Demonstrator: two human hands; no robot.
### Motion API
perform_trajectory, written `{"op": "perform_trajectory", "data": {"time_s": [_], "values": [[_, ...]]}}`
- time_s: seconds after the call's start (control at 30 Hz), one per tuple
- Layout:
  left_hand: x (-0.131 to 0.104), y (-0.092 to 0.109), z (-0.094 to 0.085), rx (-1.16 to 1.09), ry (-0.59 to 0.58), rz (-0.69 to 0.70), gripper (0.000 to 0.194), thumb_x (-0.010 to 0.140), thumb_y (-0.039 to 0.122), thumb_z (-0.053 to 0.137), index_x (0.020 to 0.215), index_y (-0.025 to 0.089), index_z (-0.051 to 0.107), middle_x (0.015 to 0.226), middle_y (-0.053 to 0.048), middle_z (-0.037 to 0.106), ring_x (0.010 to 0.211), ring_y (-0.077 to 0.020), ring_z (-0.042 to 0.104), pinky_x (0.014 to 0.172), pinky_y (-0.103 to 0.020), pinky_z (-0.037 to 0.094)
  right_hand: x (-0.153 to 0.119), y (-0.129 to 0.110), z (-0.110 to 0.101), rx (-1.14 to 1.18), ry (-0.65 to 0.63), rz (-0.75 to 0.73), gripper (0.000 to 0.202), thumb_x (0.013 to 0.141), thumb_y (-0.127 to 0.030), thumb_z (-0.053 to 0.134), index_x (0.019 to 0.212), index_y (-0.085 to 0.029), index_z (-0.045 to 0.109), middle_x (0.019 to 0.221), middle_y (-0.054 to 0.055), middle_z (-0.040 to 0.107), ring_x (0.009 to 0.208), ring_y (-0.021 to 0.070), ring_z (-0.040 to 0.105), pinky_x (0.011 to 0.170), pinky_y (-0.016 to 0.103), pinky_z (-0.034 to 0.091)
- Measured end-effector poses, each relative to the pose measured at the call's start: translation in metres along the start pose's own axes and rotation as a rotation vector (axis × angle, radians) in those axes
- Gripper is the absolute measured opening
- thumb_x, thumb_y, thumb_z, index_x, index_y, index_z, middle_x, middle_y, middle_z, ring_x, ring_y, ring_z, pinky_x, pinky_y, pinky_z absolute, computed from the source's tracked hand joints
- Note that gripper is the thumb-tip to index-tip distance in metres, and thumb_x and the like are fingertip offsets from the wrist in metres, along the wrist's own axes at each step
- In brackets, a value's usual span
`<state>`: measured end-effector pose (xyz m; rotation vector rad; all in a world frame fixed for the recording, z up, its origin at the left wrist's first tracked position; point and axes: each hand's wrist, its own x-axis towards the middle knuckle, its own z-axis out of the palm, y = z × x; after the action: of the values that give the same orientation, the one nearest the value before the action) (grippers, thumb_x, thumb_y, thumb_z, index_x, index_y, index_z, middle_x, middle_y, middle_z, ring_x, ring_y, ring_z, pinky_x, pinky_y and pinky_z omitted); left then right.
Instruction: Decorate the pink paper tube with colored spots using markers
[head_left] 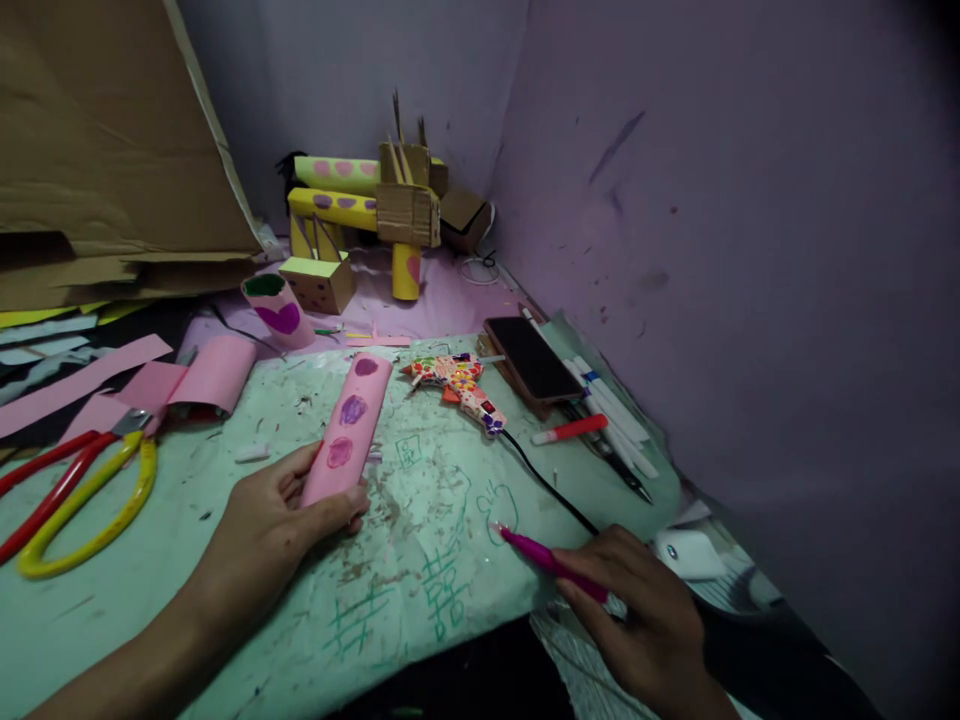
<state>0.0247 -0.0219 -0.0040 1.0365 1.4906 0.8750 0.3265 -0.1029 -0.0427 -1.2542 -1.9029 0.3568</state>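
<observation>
My left hand point(281, 520) is wrapped round the lower end of a flattened pink tube point(347, 425), which tilts up to the right. Three purple and pink spots run along the tube's face. At the lower right, my right hand point(637, 610) pinches a magenta marker point(551, 562), its tip pointing left over the green table cover point(397, 560). Beyond the tube and to its right lies a patterned glue gun point(457, 385) with a black cord. A red marker point(571, 429) rests near the phone point(532, 360).
Large scissors point(82, 480) with red and yellow handles lie at the left beside pink paper point(217, 375). At the back stand yellow spotted tubes joined with cardboard point(409, 213), a small box point(319, 283) and a pink tube with a heart point(277, 312). White markers point(615, 415) lie at the right.
</observation>
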Motion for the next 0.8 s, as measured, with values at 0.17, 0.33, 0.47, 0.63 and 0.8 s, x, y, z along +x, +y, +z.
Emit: {"op": "perform_trajectory", "data": {"time_s": [0.17, 0.33, 0.47, 0.63, 0.8], "values": [[-0.0018, 0.0039, 0.0015, -0.015, -0.025, -0.081, 0.051, 0.061, 0.032, 0.08, 0.106, 0.017, 0.062, 0.081, -0.003, 0.068, 0.068, -0.0174, 0.065, 0.058, -0.024, 0.056, 0.0014, 0.001, 0.0008, -0.014, 0.008, 0.007, 0.04, 0.078, -0.013, 0.066, 0.113, -0.032, 0.065, 0.065, -0.004, 0.065, 0.054, 0.0147, 0.054, 0.049, 0.029, 0.041], [-0.0021, 0.0024, 0.0, -0.007, -0.029, -0.061, 0.05, 0.063, 0.03, 0.078, 0.107, 0.017, 0.061, 0.082, -0.003, 0.067, 0.068, -0.0162, 0.064, 0.058, -0.022, 0.055, 0.0044, 0.0009, 0.0, -0.063, -0.02, 0.059, 0.033, 0.081, -0.017, 0.065, 0.109, -0.034, 0.067, 0.058, -0.005, 0.059, 0.051, 0.0144, 0.051, 0.046, 0.027, 0.038], [-0.0013, 0.0023, -0.0003, 0.0, -0.033, -0.059, 0.049, 0.063, 0.03, 0.078, 0.107, 0.016, 0.062, 0.082, -0.003, 0.067, 0.068, -0.0161, 0.063, 0.058, -0.022, 0.054, 0.0071, 0.0009, -0.0002, -0.05, -0.014, 0.082, 0.03, 0.081, -0.019, 0.065, 0.105, -0.036, 0.068, 0.057, -0.006, 0.06, 0.048, 0.0139, 0.05, 0.044, 0.027, 0.037], [0.0011, 0.0038, 0.0019, 0.006, -0.025, -0.05, 0.05, 0.062, 0.029, 0.078, 0.107, 0.015, 0.062, 0.081, -0.005, 0.068, 0.067, -0.0179, 0.064, 0.06, -0.025, 0.055, 0.0085, 0.0001, 0.0006, -0.037, -0.011, 0.101, 0.027, 0.082, -0.02, 0.063, 0.103, -0.037, 0.068, 0.058, -0.006, 0.062, 0.048, 0.0135, 0.051, 0.044, 0.027, 0.038], [0.002, 0.0043, 0.0019, 0.012, -0.024, -0.045, 0.049, 0.06, 0.028, 0.078, 0.105, 0.016, 0.063, 0.081, -0.004, 0.069, 0.067, -0.0181, 0.064, 0.059, -0.025, 0.054, 0.0086, -0.0002, 0.0008, -0.053, -0.011, 0.095, 0.026, 0.083, -0.02, 0.063, 0.103, -0.037, 0.067, 0.058, -0.006, 0.063, 0.047, 0.0132, 0.051, 0.043, 0.027, 0.038]]}}
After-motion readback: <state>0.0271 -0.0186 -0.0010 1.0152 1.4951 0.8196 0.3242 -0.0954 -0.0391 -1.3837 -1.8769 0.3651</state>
